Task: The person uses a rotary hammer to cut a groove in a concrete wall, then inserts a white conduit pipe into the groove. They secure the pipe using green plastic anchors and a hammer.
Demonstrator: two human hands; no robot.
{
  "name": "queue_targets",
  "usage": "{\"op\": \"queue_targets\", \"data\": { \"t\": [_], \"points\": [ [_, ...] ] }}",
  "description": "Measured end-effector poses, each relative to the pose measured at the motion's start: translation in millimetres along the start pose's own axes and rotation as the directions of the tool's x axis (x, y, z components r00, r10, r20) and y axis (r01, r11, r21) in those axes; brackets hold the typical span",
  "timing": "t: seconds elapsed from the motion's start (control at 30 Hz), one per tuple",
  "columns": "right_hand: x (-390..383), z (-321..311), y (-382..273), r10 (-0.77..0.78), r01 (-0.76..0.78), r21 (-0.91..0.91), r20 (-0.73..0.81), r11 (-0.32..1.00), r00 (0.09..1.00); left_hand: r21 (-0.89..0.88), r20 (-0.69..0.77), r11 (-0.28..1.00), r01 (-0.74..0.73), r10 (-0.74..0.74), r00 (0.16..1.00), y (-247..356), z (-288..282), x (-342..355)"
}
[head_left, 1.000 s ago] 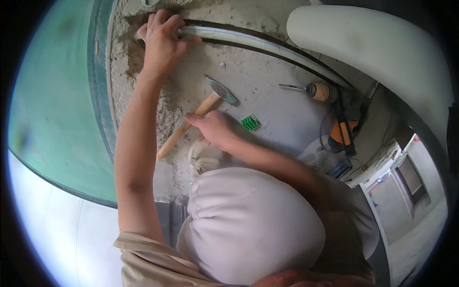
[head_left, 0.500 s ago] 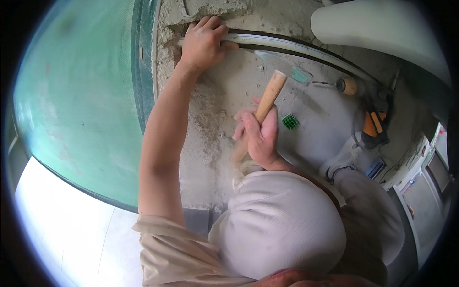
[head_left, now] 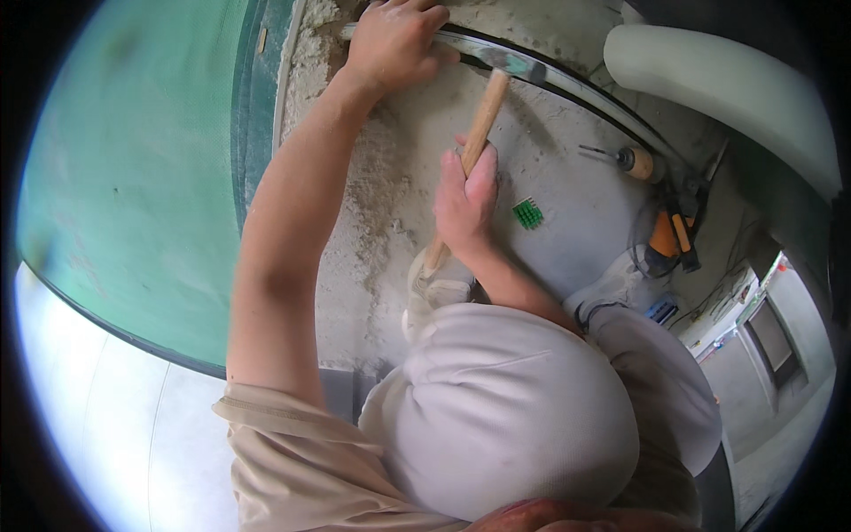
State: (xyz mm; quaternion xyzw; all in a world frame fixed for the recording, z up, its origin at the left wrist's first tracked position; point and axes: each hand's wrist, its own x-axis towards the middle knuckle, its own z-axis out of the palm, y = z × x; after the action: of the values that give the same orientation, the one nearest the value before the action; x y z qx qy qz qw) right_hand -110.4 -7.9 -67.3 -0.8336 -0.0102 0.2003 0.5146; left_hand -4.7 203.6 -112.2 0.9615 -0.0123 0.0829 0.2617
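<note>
At the top, my left hand [head_left: 401, 49] is closed on a long white pipe [head_left: 598, 97], lying in a dark-edged channel of the rough concrete floor [head_left: 346, 230]. My right hand [head_left: 465, 195] grips the wooden handle of a hammer [head_left: 487, 106]. The hammer's blurred metal head is over the pipe, just right of my left hand; whether they touch I cannot tell. A small cluster of green plastic pieces [head_left: 527, 213] lies to the right of my right hand.
A green board [head_left: 124, 133] fills the left side. An orange-and-black power tool [head_left: 669, 235] with a long bit and tan body lies right. A thick white curved object [head_left: 718, 97] is at top right. My grey-clad knees and shoe occupy the lower middle.
My right hand has lifted the hammer from low on the floor and swung its head up to the pipe. My left hand stays on the pipe, while the view has shifted.
</note>
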Motion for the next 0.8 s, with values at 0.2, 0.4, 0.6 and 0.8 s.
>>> {"op": "queue_targets", "data": {
  "t": [0.2, 0.4, 0.6, 0.8],
  "points": [
    [2.0, 7.2, 2.1, -0.022, 0.022, -0.07, -0.003, 0.997, 1.0, -0.006, 0.003, 1.0, -0.008, 0.008, 1.0, 0.8, 1.2, -0.7],
    [-1.7, 11.8, 6.0, -0.077, 0.075, -0.073, -0.03, 0.994, 0.997, -0.004, 0.022, 1.0, -0.001, 0.001, 1.0, 0.7, 1.3, 0.0],
    [-2.9, 4.1, -14.2, -0.028, 0.029, -0.069, 0.024, 0.997, 0.999, -0.023, 0.018, 1.0, 0.002, -0.001, 1.0, -1.4, 2.3, -1.5],
    [-5.9, 11.0, -0.2, -0.056, 0.056, -0.053, -0.014, 0.997, 0.998, -0.028, 0.031, 0.999, 0.014, -0.013, 0.999, 0.8, -0.7, -0.1]
  ]
}}
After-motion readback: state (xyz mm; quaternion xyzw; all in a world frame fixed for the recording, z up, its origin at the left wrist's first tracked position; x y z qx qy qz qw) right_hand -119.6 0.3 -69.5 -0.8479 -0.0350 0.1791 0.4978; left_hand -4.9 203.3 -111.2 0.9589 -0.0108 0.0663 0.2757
